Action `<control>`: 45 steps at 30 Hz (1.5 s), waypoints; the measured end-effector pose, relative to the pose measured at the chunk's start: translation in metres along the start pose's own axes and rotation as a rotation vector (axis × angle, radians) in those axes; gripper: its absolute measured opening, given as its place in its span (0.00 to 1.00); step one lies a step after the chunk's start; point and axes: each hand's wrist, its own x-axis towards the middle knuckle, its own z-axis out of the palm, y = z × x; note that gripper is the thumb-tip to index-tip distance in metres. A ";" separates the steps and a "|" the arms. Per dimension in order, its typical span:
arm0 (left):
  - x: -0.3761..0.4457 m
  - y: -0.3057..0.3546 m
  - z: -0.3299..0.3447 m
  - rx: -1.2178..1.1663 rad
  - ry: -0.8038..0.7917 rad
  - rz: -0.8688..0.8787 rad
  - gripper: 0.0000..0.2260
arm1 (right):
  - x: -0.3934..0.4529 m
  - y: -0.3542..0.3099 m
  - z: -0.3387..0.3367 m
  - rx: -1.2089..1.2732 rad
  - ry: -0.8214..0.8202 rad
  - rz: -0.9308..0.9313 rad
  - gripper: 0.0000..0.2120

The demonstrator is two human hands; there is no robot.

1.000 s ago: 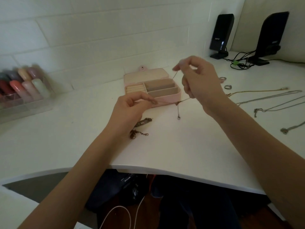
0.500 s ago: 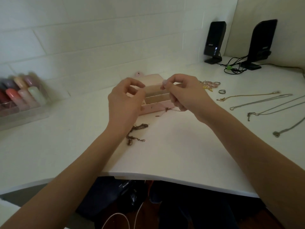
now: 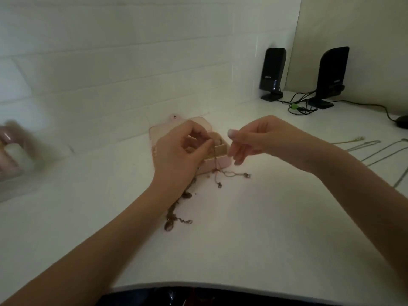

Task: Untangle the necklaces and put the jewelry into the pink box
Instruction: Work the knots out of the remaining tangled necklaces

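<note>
The open pink box [image 3: 223,163] sits on the white desk [image 3: 254,228], partly hidden behind my left hand [image 3: 178,153]. That hand pinches a thin brownish necklace chain [image 3: 215,160] above the box's compartments. The chain drops over the box's front wall, and its loose ends lie on the desk just in front. My right hand [image 3: 256,140] hovers at the box's right side with loosely curled fingers, and I see nothing between them. A second dark, crumpled chain [image 3: 175,216] lies on the desk beside my left wrist.
Several straightened necklaces [image 3: 364,147] lie along the desk's right side. Two black speakers [image 3: 273,71] with cables stand at the back right, and a dark mouse [image 3: 401,121] sits at the far right edge. A blurred clear organiser of bottles [image 3: 13,151] stands at the left.
My hands stretched the chain between them, then came together over the box. Now my right hand has let go and drawn right, and the chain hangs from my left hand.
</note>
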 end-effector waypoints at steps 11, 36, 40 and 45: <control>-0.011 -0.005 0.002 0.165 -0.098 0.404 0.05 | -0.006 0.021 0.027 0.516 -0.078 0.188 0.08; -0.013 0.003 0.000 -0.138 -0.190 -0.118 0.11 | -0.007 0.015 0.019 0.126 0.223 0.177 0.06; -0.011 0.002 0.001 -0.174 -0.216 -0.165 0.10 | -0.006 0.013 0.017 0.259 0.237 0.153 0.06; -0.011 0.003 0.002 -0.282 -0.267 -0.252 0.05 | -0.006 0.013 0.018 0.117 0.265 0.195 0.09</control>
